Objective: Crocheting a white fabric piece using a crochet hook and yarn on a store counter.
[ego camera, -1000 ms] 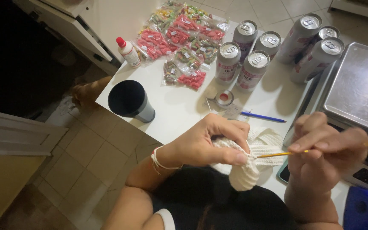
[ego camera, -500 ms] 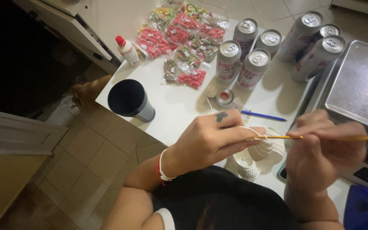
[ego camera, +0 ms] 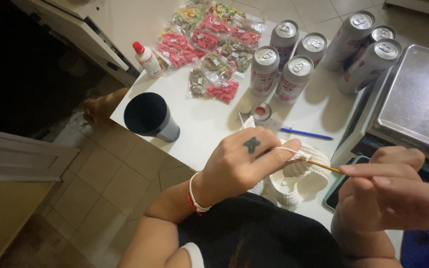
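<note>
The left hand reaches in from seven o'clock and lies over a piece of white crochet work at the near edge of the white worktop, its grip closed, with the white yarn drawn across the forefinger and the fabric pinched beneath the fingertips. The right hand, at four o'clock, has its grip closed on a thin yellow crochet hook, whose tip points toward nine o'clock and meets the yarn just beside the left forefinger. The crochet work sits between the two hands, partly hidden under the left one, its looped rim hanging toward the person's dark shirt. Toward twelve o'clock from the left hand lie a blue pen and a small round lid with a red centre. Farther off at twelve and one o'clock stand several drink cans, upright and close together. At eleven o'clock a heap of clear bags with red and mixed-colour sweets lies flat, with a small white bottle with a red cap just beside it. A dark tumbler stands upright near the worktop's corner at ten o'clock. At two o'clock a metal scale with a steel platform rests well apart from the cup.
</note>
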